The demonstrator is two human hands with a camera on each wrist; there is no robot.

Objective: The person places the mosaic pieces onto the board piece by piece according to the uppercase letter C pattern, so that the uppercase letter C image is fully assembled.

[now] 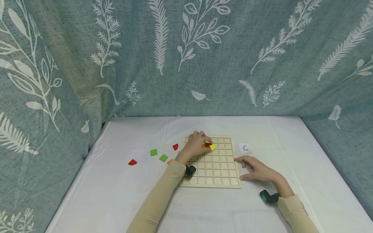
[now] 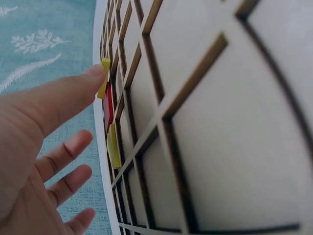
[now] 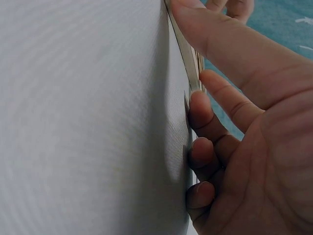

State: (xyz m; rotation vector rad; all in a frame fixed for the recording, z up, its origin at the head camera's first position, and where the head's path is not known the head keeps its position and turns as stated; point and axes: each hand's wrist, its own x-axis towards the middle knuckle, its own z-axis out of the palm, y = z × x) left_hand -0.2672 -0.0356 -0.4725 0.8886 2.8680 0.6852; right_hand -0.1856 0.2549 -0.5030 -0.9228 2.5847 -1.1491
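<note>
My left hand (image 1: 196, 146) reaches over the upper part of a wooden grid board (image 1: 217, 186). Its thumb and index finger pinch a yellow quarter-circle tile (image 1: 212, 147) at the right end of a short row. Beside that tile a red tile (image 2: 108, 105) sits in the grid, with another yellow tile (image 2: 113, 147) on its far side. The left hand's other fingers are loosely bent and hold nothing. At the board's right edge, my right hand (image 1: 257, 170) rests with thumb and index fingertip against the rim and the remaining fingers relaxed on the tablecloth.
Left of the board lie two green square tiles (image 1: 153, 152), two red quarter-circle tiles (image 1: 132, 162) and an orange tile (image 1: 170, 161) partly covered by the left arm. A small pattern card (image 1: 245, 149) lies right of the board. A leaf-print curtain (image 1: 175, 90) hangs behind the white table.
</note>
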